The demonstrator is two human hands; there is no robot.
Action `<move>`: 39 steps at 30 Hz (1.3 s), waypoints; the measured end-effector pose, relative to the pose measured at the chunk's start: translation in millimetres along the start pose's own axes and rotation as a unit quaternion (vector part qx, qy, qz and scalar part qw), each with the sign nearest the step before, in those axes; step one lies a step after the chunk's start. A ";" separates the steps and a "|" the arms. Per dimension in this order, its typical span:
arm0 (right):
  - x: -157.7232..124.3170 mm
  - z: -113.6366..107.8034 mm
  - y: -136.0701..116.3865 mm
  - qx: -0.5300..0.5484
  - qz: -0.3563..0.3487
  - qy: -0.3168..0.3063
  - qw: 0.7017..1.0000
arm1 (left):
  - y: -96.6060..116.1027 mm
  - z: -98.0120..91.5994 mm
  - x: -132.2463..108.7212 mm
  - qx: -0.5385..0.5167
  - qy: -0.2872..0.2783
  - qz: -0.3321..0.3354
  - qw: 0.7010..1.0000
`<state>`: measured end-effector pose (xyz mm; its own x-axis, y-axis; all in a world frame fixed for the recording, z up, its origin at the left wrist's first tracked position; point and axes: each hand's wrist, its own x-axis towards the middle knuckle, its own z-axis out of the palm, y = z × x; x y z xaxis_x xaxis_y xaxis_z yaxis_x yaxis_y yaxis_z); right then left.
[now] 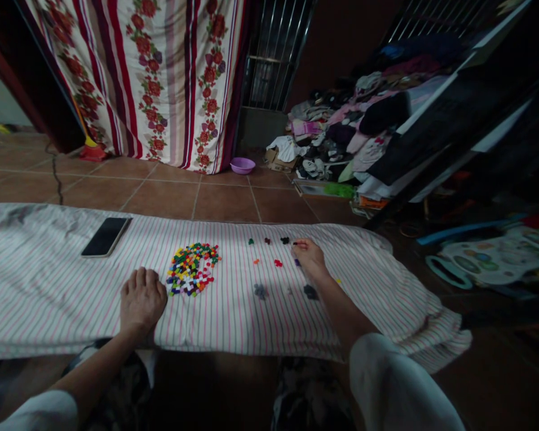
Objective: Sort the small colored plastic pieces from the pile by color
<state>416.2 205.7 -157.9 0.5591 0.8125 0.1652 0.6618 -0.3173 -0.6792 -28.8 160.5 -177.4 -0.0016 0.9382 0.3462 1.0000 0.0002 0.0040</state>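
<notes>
A pile of small multicoloured cubes (pixel 193 269) lies on the striped cloth. My left hand (pixel 144 297) rests palm down just left of it, fingers extended on the fabric and holding nothing. Over on the right, my right hand (pixel 309 254) has its fingertips pinched on a small dark cube (pixel 295 243), close beside a black group of cubes (pixel 285 240). Purple cubes (pixel 297 262) sit under that hand, partly covered. Nearby are small groups in green (pixel 251 242), dark brown (pixel 267 240), orange (pixel 256 261), red (pixel 278 263), grey (pixel 260 291) and dark grey (pixel 310 292).
A phone (pixel 106 237) lies on the cloth (pixel 49 287) at left. Yellow cubes (pixel 338 281) are right of my forearm. Beyond stand a floral curtain (pixel 170 84), a purple basin (pixel 242 166) and a heap of clothes (pixel 341 126). A baby-walker-like item (pixel 485 257) is at right.
</notes>
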 end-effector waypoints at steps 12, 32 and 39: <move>14.5 11.3 -5.5 -0.124 0.011 -0.020 0.992 | -0.3 3.5 0.3 -0.001 0.000 0.000 1.000; 18.8 21.0 -10.1 -0.160 0.002 -0.026 0.987 | -0.9 5.8 0.6 0.001 0.006 0.004 1.000; 16.3 18.2 -10.0 -0.169 -0.003 -0.035 0.985 | -1.8 6.1 0.4 0.009 -0.004 0.009 1.000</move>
<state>409.6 231.0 -161.5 0.5273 0.8425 0.1108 0.7996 -0.4479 -0.4000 -30.6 163.0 -183.0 0.0154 0.9410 0.3381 0.9998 -0.0095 -0.0192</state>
